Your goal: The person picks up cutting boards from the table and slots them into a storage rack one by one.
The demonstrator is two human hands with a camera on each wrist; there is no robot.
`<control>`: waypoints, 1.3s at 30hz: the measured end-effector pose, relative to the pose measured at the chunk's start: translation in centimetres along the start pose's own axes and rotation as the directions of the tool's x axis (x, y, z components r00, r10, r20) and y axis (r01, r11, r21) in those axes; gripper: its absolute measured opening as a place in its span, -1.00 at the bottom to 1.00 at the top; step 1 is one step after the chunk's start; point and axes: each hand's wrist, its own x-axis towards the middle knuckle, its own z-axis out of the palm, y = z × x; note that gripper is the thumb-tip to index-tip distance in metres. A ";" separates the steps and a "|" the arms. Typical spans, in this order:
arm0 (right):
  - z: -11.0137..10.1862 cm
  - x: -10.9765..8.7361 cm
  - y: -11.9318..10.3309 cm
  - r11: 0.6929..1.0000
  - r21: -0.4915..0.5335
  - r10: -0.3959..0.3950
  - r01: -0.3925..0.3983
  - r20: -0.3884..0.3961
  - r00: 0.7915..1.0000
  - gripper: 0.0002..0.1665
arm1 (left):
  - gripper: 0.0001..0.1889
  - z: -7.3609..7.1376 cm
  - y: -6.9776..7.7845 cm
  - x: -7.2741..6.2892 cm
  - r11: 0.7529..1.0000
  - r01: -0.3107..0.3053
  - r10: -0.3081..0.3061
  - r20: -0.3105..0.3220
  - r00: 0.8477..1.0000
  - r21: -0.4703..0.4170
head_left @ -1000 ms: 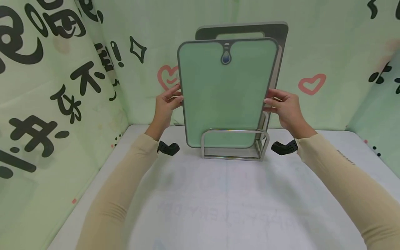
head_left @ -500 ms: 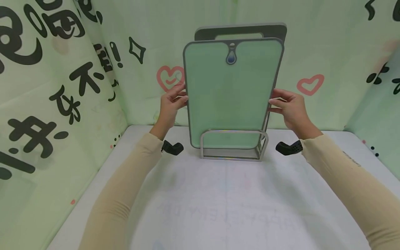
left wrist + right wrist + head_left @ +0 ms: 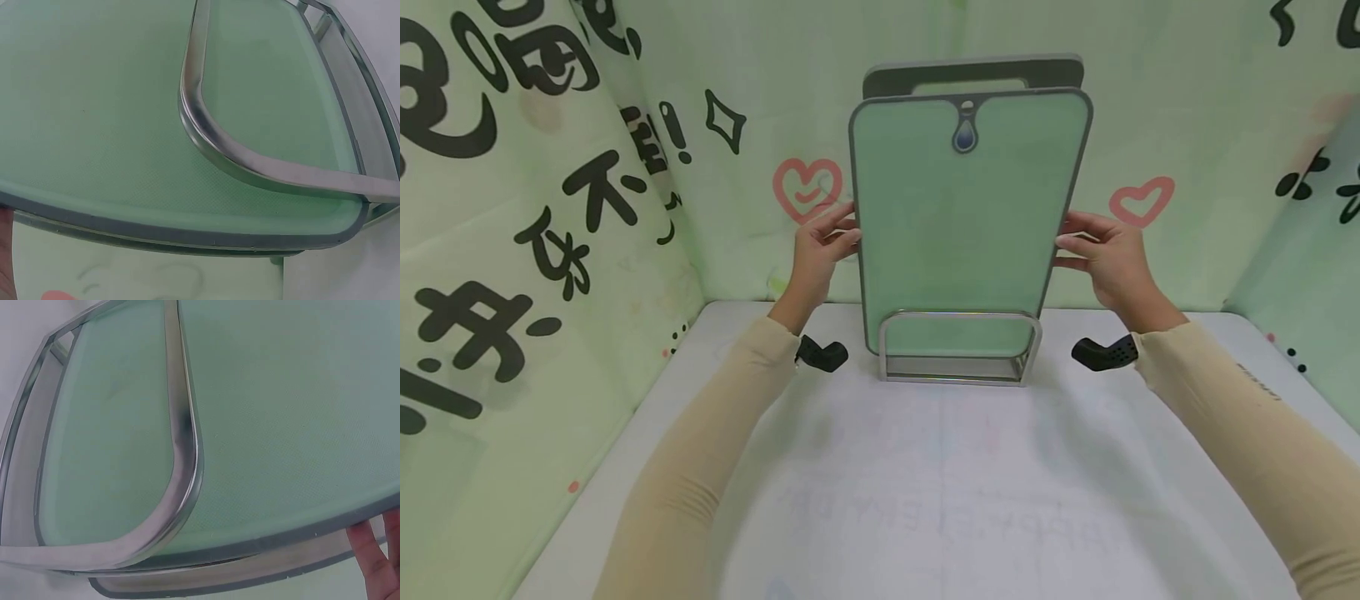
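A pale green cutting board (image 3: 962,225) with a dark grey rim stands upright in a metal rack (image 3: 958,315), its lower part behind the front rail. Near its top is a slot with a dark blue drop-shaped mark. My left hand (image 3: 818,262) holds the board's left edge between thumb and fingers. On the right edge, my right hand (image 3: 1112,262) grips it in the same way, with fingers (image 3: 370,556) at the rim in the right wrist view. A second board (image 3: 895,81) with a grey top and a handle slot stands behind, mostly hidden.
The rack stands toward the back of a white table (image 3: 925,475). Behind it hangs a green cloth (image 3: 745,50) with hearts and black lettering, also along both sides. A black wrist device (image 3: 822,354) sits under each forearm.
Both hands have moved right with the green board. It now lines up more closely with the rack and covers more of the board behind. The rack stays in place.
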 end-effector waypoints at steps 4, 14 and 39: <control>-0.2 0.0 -0.1 1.000 0.008 0.006 -0.006 -0.002 1.000 -0.65 | -0.55 0.3 0.0 0.1 1.000 0.014 -0.014 -0.003 1.000 0.005; -0.7 0.0 -0.1 1.000 0.010 -0.005 0.005 0.002 1.000 -0.65 | -0.56 0.9 0.0 0.1 0.999 0.013 -0.013 0.000 1.000 0.031; -0.8 0.3 0.1 1.000 0.009 0.011 -0.011 0.000 1.000 -0.63 | -0.55 0.9 -0.1 0.5 0.999 0.040 -0.039 -0.018 0.999 0.014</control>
